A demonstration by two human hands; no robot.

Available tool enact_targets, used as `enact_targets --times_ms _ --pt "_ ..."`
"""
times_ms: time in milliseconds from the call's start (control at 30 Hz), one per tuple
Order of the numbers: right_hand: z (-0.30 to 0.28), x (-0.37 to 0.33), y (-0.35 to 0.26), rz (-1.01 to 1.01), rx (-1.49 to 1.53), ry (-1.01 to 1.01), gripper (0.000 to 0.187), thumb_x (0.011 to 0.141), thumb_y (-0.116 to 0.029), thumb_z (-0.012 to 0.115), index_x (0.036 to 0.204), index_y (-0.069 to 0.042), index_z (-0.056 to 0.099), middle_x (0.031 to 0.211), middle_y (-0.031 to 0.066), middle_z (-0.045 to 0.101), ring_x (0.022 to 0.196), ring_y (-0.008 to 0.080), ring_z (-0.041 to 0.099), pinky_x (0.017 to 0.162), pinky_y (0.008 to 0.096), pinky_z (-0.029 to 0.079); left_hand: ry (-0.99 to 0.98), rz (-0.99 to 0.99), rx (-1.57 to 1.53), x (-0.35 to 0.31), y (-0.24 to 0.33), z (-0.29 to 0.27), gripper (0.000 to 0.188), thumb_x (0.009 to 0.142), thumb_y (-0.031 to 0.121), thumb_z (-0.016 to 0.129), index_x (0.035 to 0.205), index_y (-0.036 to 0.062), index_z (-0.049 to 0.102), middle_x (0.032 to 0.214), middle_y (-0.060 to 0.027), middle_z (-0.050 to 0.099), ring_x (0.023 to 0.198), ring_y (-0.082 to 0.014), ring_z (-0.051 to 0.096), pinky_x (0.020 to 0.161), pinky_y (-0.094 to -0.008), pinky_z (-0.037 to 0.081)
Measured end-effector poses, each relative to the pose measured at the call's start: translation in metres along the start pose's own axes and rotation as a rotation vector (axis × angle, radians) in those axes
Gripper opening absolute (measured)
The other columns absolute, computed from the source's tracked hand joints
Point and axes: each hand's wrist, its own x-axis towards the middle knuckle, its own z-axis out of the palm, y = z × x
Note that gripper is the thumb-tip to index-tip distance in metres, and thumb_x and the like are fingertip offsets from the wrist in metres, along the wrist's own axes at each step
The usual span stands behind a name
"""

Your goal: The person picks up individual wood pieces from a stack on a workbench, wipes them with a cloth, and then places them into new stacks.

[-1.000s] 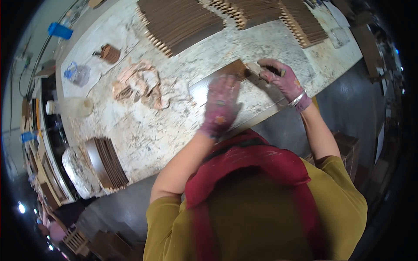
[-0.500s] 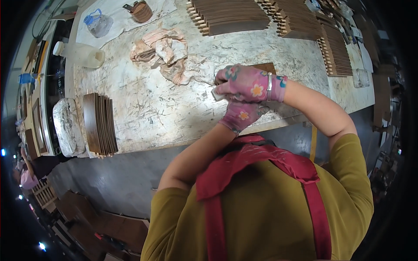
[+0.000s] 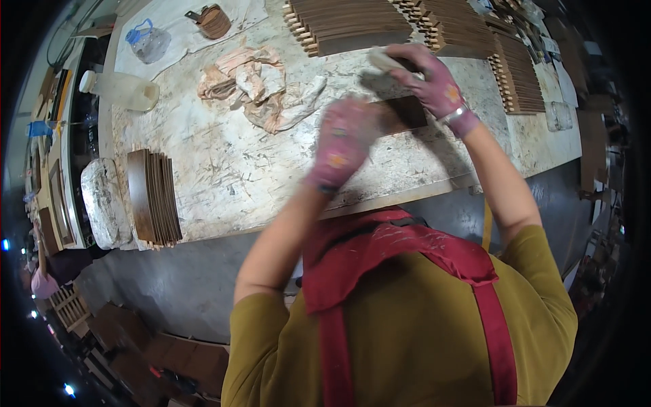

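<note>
A dark brown wooden board [image 3: 409,114] lies flat on the worktable between my hands. My left hand [image 3: 342,139], in a pink flowered glove, is at the board's left end. Its fingers are smeared by motion, so I cannot see whether they grip the board. Raised above the board's far right side, my right hand [image 3: 439,87], gloved alike, has its fingers bent round a pale, whitish pad [image 3: 384,61]. What the pad is made of does not show clearly. A crumpled, stained pinkish rag [image 3: 264,88] lies left of the board.
Rows of dark slats [image 3: 352,27] with pale peg ends stand at the back. More dark slats [image 3: 152,197] stand at the left, beside a shiny wrapped block [image 3: 105,203]. A whitish bottle [image 3: 122,91], a clear jug [image 3: 149,44] and a brown cup [image 3: 215,22] are far left.
My hands were together over the board's near-left side and have parted. The right has moved away and to the right with the pad; the left has moved left and farther off. More of the board shows.
</note>
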Motion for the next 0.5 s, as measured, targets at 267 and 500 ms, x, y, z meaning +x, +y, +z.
enact_targets --times_ms 267,500 --pt "0.086 -0.092 -0.051 -0.253 -0.125 -0.063 0.036 0.08 -0.014 0.074 0.115 -0.014 0.064 0.105 0.0122 0.059 0.093 0.031 0.06 0.08 0.0434 0.05 -0.287 -0.144 -0.206 0.011 -0.052 -0.053 0.036 0.092 0.026 0.065 0.128 0.0211 0.065 0.117 -0.0084 0.06 0.114 -0.0308 0.054 0.1 -0.0413 0.044" --pt "0.065 -0.098 -0.045 -0.076 -0.299 -0.086 0.028 0.09 -0.011 0.059 0.115 -0.019 0.068 0.089 0.0141 0.066 0.083 0.0296 0.065 0.071 0.0415 0.054 -0.225 -0.039 -0.188 0.011 -0.059 -0.047 0.034 0.09 0.026 0.065 0.123 0.0186 0.068 0.112 -0.0122 0.062 0.106 -0.0324 0.058 0.091 -0.0414 0.049"
